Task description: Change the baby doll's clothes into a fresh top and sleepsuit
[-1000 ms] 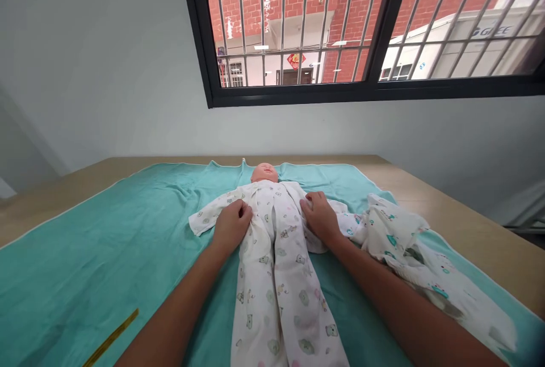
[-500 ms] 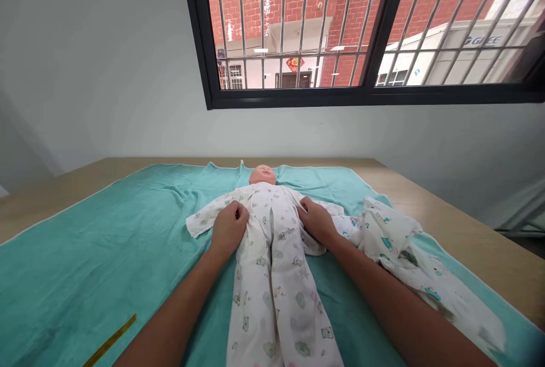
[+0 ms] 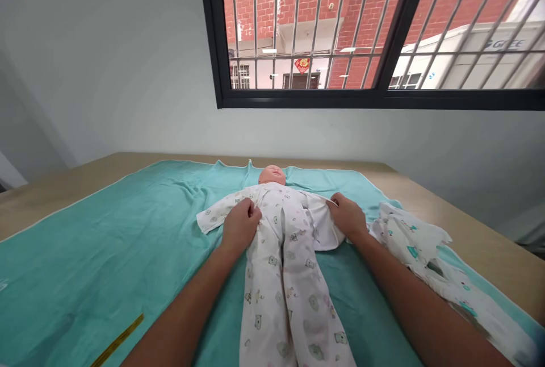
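A baby doll (image 3: 272, 174) lies on its back, head toward the wall. White baby pyjamas (image 3: 293, 253) with small bear prints lie over its body, legs toward me. My left hand (image 3: 242, 224) is closed at the garment's left side by the waist, its fingertips pinching the fabric. On the other side, my right hand (image 3: 348, 217) pinches the upper edge of a white flap or sleeve (image 3: 326, 222) and holds it stretched outward. The sleeve on the left (image 3: 217, 215) lies spread flat. What lies beneath the flap is hidden.
A teal blanket (image 3: 128, 242) covers most of the wooden table (image 3: 426, 196). Crumpled white printed baby clothing (image 3: 419, 242) lies at the right, partly behind my forearm. A yellow strip, perhaps a measuring tape (image 3: 119, 340), lies front left. A barred window (image 3: 298, 32) is above.
My right hand has moved outward to the right, drawing the edge of the pyjamas away from the doll's body. My left hand keeps its hold. The camera has turned slightly left.
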Demonstrator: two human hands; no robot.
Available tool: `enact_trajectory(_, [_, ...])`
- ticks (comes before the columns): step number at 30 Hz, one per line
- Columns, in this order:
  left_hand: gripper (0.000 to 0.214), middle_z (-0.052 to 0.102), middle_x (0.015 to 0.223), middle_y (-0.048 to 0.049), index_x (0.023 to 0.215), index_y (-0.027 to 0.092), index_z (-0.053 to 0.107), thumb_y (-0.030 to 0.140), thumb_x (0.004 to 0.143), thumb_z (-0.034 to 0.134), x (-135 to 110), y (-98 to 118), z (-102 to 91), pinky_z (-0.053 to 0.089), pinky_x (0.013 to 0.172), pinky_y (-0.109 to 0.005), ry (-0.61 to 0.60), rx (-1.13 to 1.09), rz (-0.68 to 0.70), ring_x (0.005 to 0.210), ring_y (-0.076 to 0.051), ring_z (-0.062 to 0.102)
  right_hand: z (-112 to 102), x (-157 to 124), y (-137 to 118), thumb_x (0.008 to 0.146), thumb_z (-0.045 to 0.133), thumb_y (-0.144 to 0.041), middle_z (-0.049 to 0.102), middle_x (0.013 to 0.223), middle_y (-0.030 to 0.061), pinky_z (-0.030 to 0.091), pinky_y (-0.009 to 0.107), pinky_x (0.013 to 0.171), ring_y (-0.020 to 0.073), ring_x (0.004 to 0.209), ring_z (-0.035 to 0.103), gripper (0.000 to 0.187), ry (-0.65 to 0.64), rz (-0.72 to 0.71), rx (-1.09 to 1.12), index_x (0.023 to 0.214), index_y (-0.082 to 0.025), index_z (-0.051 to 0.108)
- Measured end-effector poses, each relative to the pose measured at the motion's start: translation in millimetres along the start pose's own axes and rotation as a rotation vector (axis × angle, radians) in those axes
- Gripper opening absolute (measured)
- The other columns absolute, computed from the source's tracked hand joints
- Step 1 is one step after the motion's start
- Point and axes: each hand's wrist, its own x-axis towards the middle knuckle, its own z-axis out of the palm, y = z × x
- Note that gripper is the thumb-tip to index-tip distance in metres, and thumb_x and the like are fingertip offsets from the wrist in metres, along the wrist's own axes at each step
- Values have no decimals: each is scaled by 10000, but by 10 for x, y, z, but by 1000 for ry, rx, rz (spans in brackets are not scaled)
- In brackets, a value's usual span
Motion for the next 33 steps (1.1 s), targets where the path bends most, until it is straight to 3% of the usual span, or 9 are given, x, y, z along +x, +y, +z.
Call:
enact_trajectory(4, [188,525,645,30,670,218,427,265,850,450,171,-385,-176,223,540,-274,167,254,-155,590,-139,436,7,69,90,908,403,-441,675,916,65,274,287,577,225,802,575,289,-29,47,-47,892,-236,607])
enact_trajectory(8, [124,613,765,-9,756,222,510,257,860,453,286,-694,-305,276,558,-281,146,391,-252,666,-168,528,40,72,139,914,370,-439,676,960,67,326,306,597,249,838,591,315,-34,55,-60,971,-237,604])
enact_trajectory(12, [166,629,1023,-74,930,205,571,223,902,408,268,-702,-270,367,733,-309,187,389,-176,971,-218,557,-13,-6,70,888,375,-288,623,1131,118,415,374,767,290,1020,560,328,135,-110,-103,1127,-183,574])
enact_trajectory(14, [220,614,1102,-84,1035,194,573,219,919,388,248,-656,-215,373,826,-331,175,376,-116,1055,-229,535,-38,-37,-114,881,386,-287,589,1193,141,413,418,883,307,1114,515,349,214,-205,-53,1153,-159,564])
enact_trajectory(16, [262,618,1122,-78,1125,191,557,273,930,403,234,-627,-152,384,851,-344,138,363,-73,1047,-230,551,-37,-31,-440,886,412,-342,590,1196,135,396,411,972,282,1140,510,360,192,-284,108,1155,-154,560])
enact_trajectory(20, [405,625,1154,-81,1230,195,508,440,911,467,215,-642,-65,406,842,-355,76,371,-60,1040,-240,578,-22,146,-1340,916,371,-350,621,1200,70,411,348,977,216,1123,546,342,-160,-533,300,1116,-210,610])
enact_trajectory(24, [431,621,1151,-96,1242,189,491,471,918,450,211,-669,-51,410,829,-364,47,431,-88,1045,-251,581,-21,422,-2049,783,588,-424,670,1149,54,422,346,940,252,1078,588,322,-549,-747,68,1022,-235,691])
enact_trajectory(29, [362,633,1083,-81,1164,213,526,466,911,475,229,-699,-36,398,805,-348,32,433,-80,1002,-243,590,116,505,-2462,630,710,-382,697,1067,19,468,333,813,259,967,641,401,-788,-822,-161,1020,-287,694])
enact_trajectory(33, [365,633,1075,-80,1140,220,534,473,876,536,246,-708,-26,384,810,-346,25,406,-68,1006,-248,585,323,520,-2596,579,717,-221,665,1153,40,474,333,832,259,1013,631,562,-856,-904,-188,1134,-264,645])
